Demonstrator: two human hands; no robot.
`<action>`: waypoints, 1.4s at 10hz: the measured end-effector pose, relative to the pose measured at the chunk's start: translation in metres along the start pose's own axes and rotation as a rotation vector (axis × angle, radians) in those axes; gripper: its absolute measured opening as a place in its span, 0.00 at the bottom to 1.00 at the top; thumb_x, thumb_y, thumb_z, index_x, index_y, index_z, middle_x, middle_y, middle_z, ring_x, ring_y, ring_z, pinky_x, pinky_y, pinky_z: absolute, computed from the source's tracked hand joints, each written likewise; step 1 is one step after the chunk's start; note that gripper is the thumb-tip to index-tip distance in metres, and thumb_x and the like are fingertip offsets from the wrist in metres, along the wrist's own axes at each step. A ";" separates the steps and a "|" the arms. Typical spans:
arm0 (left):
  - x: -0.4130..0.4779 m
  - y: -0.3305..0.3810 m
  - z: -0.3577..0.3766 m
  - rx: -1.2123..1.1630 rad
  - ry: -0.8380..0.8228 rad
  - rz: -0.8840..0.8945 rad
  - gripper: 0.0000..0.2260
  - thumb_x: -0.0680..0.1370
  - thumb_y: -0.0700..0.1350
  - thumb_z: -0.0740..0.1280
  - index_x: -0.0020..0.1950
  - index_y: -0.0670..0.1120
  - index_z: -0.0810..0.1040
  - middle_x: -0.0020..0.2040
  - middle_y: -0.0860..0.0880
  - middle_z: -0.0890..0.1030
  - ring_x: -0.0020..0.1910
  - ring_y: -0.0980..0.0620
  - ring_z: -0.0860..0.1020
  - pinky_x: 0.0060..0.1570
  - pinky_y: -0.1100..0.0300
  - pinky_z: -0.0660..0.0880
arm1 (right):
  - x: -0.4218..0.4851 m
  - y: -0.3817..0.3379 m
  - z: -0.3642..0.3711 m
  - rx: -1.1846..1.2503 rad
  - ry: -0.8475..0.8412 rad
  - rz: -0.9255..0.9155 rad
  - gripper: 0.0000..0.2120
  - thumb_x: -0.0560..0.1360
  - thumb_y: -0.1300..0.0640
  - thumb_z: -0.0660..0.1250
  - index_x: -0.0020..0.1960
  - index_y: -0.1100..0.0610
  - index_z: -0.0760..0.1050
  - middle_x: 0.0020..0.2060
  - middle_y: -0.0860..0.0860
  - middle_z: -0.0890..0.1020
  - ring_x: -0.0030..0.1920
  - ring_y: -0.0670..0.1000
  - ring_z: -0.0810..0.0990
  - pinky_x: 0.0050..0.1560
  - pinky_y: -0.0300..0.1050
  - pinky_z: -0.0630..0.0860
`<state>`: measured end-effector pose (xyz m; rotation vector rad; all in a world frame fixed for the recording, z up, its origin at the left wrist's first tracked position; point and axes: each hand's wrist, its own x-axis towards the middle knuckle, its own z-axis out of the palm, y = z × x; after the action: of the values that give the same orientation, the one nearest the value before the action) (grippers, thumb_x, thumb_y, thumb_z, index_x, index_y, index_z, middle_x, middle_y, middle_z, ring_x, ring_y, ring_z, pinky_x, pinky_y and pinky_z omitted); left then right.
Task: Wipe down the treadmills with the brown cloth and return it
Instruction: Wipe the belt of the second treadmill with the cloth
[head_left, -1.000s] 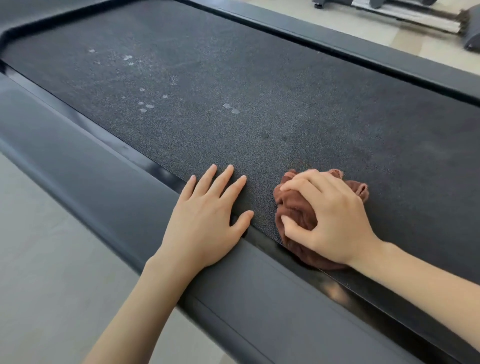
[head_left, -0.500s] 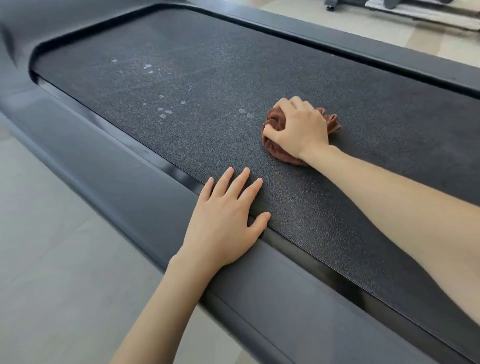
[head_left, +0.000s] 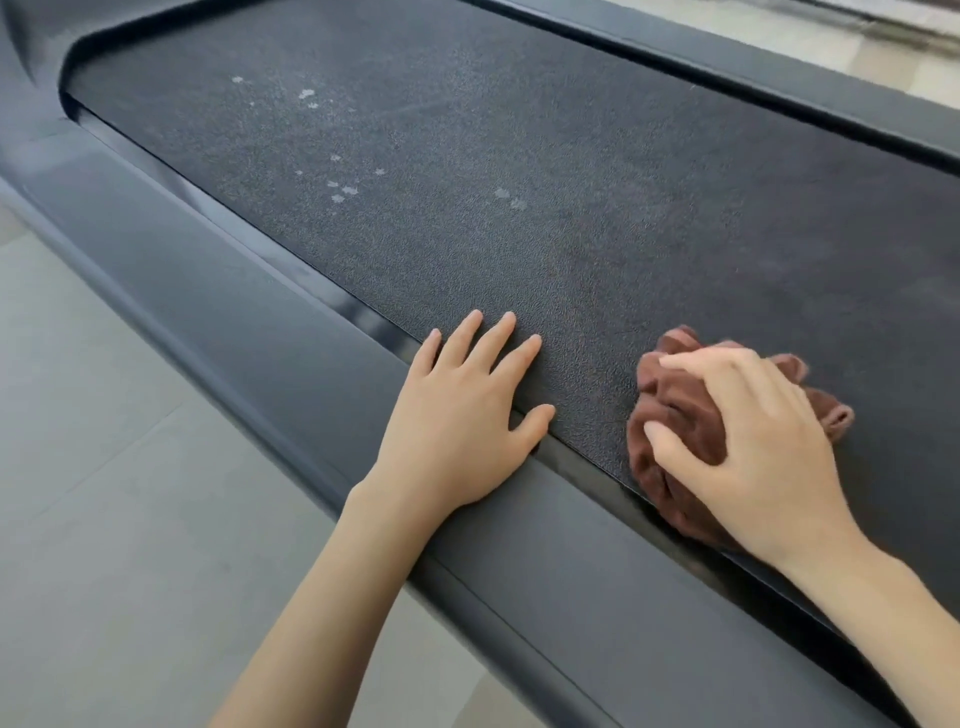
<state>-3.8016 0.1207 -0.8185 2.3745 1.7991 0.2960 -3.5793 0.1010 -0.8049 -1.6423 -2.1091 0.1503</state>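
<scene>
The right hand (head_left: 748, 447) is being clamped, fingers curled, over a crumpled brown cloth (head_left: 672, 410) lying at the near edge of the black textured treadmill belt (head_left: 519, 249). The left hand (head_left: 462, 426) is being rested flat, fingers straight, just left of it, across the belt's edge and the dark grey side rail (head_left: 234, 322).

The treadmill belt (head_left: 467, 249) is black with a fine pebbled grain, marked by whitish spots (head_left: 343, 193). Its side rail (head_left: 249, 332) is dark grey, the cloth (head_left: 680, 415) is reddish brown, and the floor (head_left: 104, 493) is pale grey tile.
</scene>
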 end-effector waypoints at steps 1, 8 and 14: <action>0.000 0.001 -0.001 0.001 -0.004 0.002 0.28 0.77 0.62 0.52 0.75 0.57 0.54 0.77 0.54 0.52 0.76 0.52 0.46 0.73 0.52 0.43 | -0.024 -0.001 -0.008 -0.025 0.006 0.044 0.23 0.69 0.41 0.60 0.58 0.52 0.75 0.52 0.49 0.77 0.58 0.53 0.72 0.58 0.41 0.61; 0.001 0.002 -0.003 0.000 -0.014 0.005 0.28 0.76 0.62 0.52 0.75 0.56 0.55 0.77 0.54 0.53 0.76 0.51 0.47 0.73 0.51 0.43 | -0.008 -0.005 0.002 -0.112 0.072 0.002 0.20 0.68 0.42 0.61 0.53 0.53 0.76 0.49 0.51 0.77 0.52 0.57 0.74 0.54 0.49 0.66; -0.001 0.002 -0.007 0.024 -0.034 -0.004 0.26 0.78 0.61 0.53 0.75 0.56 0.56 0.77 0.54 0.53 0.76 0.51 0.48 0.73 0.51 0.44 | 0.157 -0.008 0.059 -0.183 0.007 0.020 0.24 0.74 0.43 0.61 0.63 0.56 0.70 0.59 0.57 0.75 0.60 0.60 0.71 0.60 0.53 0.65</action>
<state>-3.8017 0.1197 -0.8115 2.3767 1.8030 0.2329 -3.6394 0.2573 -0.8091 -1.7649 -2.1556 -0.0445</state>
